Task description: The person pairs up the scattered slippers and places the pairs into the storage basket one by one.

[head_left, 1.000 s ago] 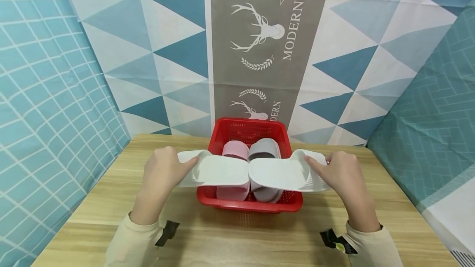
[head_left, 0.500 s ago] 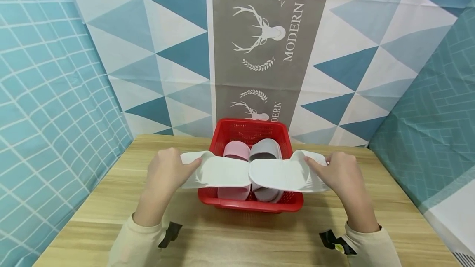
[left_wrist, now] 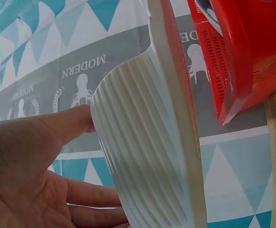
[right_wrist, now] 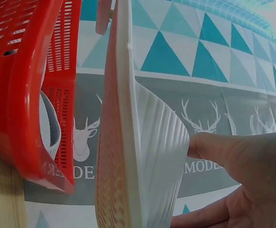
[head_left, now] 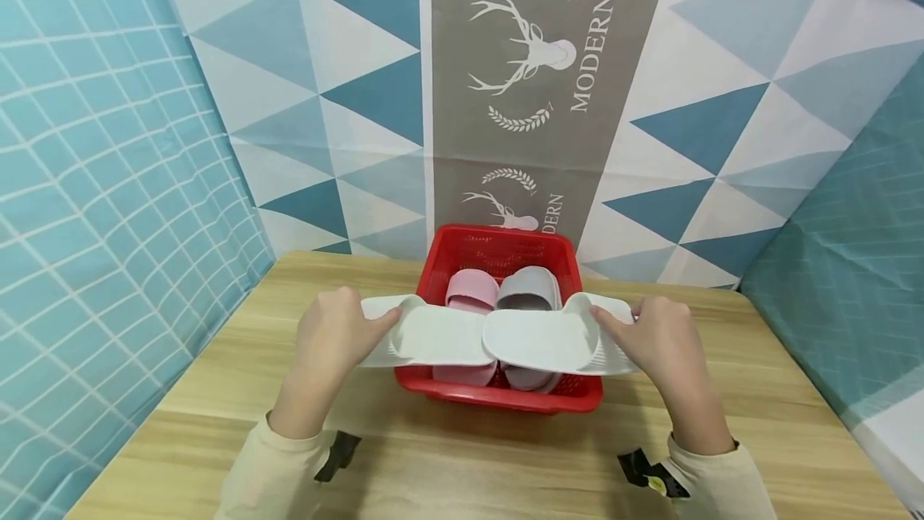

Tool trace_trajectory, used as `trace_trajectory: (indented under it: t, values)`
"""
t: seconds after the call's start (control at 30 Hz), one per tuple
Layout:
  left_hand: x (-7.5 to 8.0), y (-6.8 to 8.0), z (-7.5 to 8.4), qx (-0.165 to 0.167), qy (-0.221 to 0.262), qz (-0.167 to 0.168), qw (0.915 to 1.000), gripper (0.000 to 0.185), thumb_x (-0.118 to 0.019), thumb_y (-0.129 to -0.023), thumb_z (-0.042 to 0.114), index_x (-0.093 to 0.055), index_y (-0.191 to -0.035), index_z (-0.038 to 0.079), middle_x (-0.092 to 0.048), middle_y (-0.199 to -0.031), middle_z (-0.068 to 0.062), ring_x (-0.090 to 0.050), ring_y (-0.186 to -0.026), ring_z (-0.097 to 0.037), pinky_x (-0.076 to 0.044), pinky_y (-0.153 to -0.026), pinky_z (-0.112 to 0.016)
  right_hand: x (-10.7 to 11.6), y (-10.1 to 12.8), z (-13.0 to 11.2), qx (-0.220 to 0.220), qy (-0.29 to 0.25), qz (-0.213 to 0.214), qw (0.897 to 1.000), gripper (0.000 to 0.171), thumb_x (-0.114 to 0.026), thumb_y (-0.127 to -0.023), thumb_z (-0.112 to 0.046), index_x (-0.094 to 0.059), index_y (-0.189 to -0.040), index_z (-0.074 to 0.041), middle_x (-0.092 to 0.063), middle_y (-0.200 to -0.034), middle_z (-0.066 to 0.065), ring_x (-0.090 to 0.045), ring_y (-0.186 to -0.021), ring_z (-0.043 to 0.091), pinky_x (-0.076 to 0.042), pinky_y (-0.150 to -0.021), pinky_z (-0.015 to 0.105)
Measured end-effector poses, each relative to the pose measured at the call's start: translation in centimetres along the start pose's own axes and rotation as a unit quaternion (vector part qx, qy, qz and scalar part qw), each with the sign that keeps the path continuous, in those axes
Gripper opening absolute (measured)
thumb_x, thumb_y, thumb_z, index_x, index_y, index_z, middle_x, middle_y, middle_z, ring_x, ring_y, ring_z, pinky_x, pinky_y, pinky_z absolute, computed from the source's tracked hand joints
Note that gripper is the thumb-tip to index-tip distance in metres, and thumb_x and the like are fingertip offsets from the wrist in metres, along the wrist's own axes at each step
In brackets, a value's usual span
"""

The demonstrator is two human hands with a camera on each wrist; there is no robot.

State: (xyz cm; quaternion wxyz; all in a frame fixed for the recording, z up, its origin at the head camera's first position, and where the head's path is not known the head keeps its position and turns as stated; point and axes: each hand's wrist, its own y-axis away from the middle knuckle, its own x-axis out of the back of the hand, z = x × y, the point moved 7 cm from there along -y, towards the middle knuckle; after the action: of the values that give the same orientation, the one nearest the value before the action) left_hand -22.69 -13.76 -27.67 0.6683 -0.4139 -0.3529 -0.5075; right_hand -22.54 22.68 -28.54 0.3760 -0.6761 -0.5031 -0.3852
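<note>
Two white slippers are held up level over the front part of a red plastic basket [head_left: 498, 401], their heel ends overlapping in the head view. My left hand [head_left: 334, 335] grips the left white slipper [head_left: 442, 337] by its ribbed strap, thumb on the upper side. On the other side my right hand [head_left: 655, 335] grips the right white slipper [head_left: 534, 340] the same way. Inside the basket lie a pink slipper [head_left: 472, 286] and a grey slipper [head_left: 527, 283], partly covered by the white ones. Both wrist views show the ribbed strap [left_wrist: 133, 137] close up.
The basket stands on a wood-grain table [head_left: 462, 464] near its back edge. Behind it hangs a patterned cloth [head_left: 375, 119] with triangles and deer heads. A blue checked cloth [head_left: 108, 183] is on the left, a teal one [head_left: 844, 239] on the right.
The head view has shifted, so basket and backdrop sit farther right. The white slippers have come closer together, their ends going from meeting to overlapping. Both hands keep their grip.
</note>
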Motion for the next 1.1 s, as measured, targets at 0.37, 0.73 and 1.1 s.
trace_trajectory:
  t: [0.37, 0.73, 1.1]
  values:
    - [0.4, -0.2, 1.0, 0.003, -0.011, 0.003, 0.9999, 0.049, -0.069, -0.081, 0.042, -0.048, -0.055, 0.007, -0.038, -0.047, -0.004, -0.039, -0.048, -0.015, -0.029, -0.046, -0.023, 0.0, -0.5, -0.2, 0.006, -0.007, -0.001, 1.000, 0.047, -0.067, -0.083, -0.046, -0.064, -0.066, -0.002, -0.042, -0.051, 0.004, -0.042, -0.058, 0.018, -0.032, -0.047, 0.024]
    - [0.4, -0.1, 1.9, 0.009, -0.010, 0.003, 0.9999, 0.048, -0.070, -0.080, 0.041, -0.049, -0.054, 0.007, -0.040, -0.046, -0.004, -0.038, -0.047, -0.014, -0.030, -0.046, -0.022, -0.2, -0.7, -0.7, 0.003, -0.025, -0.012, 1.000, 0.047, -0.067, -0.082, -0.047, -0.065, -0.069, -0.002, -0.046, -0.051, 0.006, -0.044, -0.054, 0.017, -0.034, -0.047, 0.023]
    - [-0.1, -0.1, 2.8, 0.002, -0.009, 0.012, 0.9999, 0.052, -0.070, -0.080, 0.045, -0.046, -0.052, 0.008, -0.038, -0.046, -0.003, -0.041, -0.049, -0.016, -0.030, -0.047, -0.023, -0.3, -1.0, -0.9, 0.008, -0.039, 0.008, 0.999, 0.047, -0.067, -0.082, -0.046, -0.067, -0.075, 0.001, -0.053, -0.054, 0.009, -0.048, -0.056, 0.019, -0.038, -0.046, 0.022]
